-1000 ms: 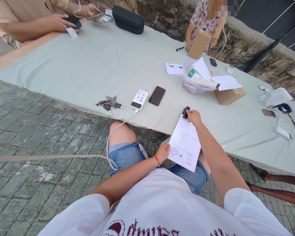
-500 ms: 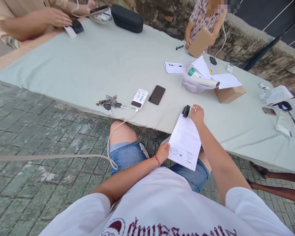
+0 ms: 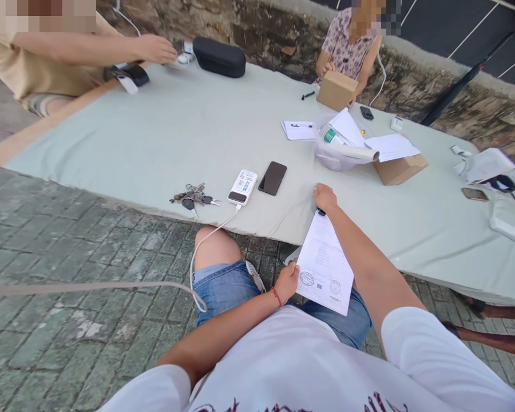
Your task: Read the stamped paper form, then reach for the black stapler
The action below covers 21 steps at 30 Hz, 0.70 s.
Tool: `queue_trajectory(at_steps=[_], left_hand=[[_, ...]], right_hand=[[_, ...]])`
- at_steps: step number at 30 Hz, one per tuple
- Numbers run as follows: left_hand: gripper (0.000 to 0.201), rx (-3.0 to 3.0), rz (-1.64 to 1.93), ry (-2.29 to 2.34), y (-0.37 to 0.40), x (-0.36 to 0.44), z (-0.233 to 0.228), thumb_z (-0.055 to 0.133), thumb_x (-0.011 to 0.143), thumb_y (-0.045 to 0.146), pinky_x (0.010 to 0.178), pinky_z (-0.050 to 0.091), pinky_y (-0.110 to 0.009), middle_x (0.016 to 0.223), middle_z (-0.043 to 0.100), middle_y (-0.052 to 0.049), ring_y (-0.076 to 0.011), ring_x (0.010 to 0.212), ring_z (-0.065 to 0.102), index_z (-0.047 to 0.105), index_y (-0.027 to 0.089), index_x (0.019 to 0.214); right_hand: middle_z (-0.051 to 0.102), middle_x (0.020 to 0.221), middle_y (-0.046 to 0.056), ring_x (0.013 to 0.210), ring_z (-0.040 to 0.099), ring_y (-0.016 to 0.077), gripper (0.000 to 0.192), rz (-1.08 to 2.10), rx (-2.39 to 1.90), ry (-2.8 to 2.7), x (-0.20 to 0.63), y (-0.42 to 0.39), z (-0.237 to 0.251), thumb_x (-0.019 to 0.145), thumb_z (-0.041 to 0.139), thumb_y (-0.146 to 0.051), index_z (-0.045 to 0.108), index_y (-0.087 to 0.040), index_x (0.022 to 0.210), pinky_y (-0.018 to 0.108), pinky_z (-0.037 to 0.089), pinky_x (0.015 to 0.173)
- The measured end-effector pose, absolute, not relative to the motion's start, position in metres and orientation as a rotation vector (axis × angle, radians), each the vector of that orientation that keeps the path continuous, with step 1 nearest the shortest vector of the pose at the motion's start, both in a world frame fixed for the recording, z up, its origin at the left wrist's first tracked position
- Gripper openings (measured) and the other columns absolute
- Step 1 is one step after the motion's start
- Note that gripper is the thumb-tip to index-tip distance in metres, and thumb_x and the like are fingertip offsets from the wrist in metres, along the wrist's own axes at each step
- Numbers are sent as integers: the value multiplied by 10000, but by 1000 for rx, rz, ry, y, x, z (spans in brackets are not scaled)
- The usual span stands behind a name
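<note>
Printed sheets of paper [image 3: 324, 260] with round stamps near the bottom lie over my lap, their top end on the table edge. My left hand [image 3: 287, 281], wearing a red bracelet, pinches their left side. At the top end, my right hand [image 3: 326, 197] is closed over a small black stapler [image 3: 321, 212]; most of the stapler is hidden beneath the hand. Left of it on the table lie a dark phone [image 3: 273, 178], a white power bank [image 3: 242, 187] with a cable plugged in, and a bunch of keys [image 3: 194, 197].
A clear tub [image 3: 337, 160] holding a bottle and papers stands beyond my right hand, beside a cardboard box [image 3: 401, 169]. Across the table [image 3: 154, 137], one person handles a cardboard box [image 3: 337, 90]. Another person's arm rests near a black case [image 3: 219, 56].
My right hand has moved left onto the stapler, which showed uncovered before. The person across has lowered and turned the cardboard box. The person at far left has reached an arm forward.
</note>
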<state>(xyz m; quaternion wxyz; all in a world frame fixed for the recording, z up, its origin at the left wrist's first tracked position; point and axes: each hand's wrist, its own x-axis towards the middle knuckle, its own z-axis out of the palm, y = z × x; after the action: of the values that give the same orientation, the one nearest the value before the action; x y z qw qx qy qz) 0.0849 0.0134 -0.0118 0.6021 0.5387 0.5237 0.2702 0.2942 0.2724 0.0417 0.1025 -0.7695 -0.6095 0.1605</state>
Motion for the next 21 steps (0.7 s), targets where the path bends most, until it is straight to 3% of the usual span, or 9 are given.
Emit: queue_trajectory(at_steps=[5,12,18,21], left_hand=[[327,1252,592,1211,14,81,-12,439,959,429,704,392,-320,671,519,4,-168,671,493,422,224,704],[348,1243,554,1207,17,79,-11,427,945,495,717,384,-327,682,499,5,-172,683,487,416,231,718],[377,1219,605,1222,17,79,-6,430,939,526,705,400,-325,671,499,8,-168,671,476,396,235,701],[360,1189,620,1196,18,73,-7,428,937,515,726,429,-325,713,552,-6,-175,710,515,447,224,727]], right_hand=[[523,1436,176,1414,355,328,416,385,-2295,-1768,286,263,39,1004,286,-327,568,-178,1272,630,248,1145],[571,1359,186,1420,328,300,399,214,-2327,-1636,277,254,36,993,277,-259,622,-153,1164,574,177,1179],[627,1246,182,1292,438,308,399,257,-2272,-1511,282,257,46,995,297,-314,630,-159,1150,481,349,1087],[640,1219,177,1234,487,288,439,231,-2203,-1380,294,248,58,1004,255,-333,605,-140,1185,444,364,1075]])
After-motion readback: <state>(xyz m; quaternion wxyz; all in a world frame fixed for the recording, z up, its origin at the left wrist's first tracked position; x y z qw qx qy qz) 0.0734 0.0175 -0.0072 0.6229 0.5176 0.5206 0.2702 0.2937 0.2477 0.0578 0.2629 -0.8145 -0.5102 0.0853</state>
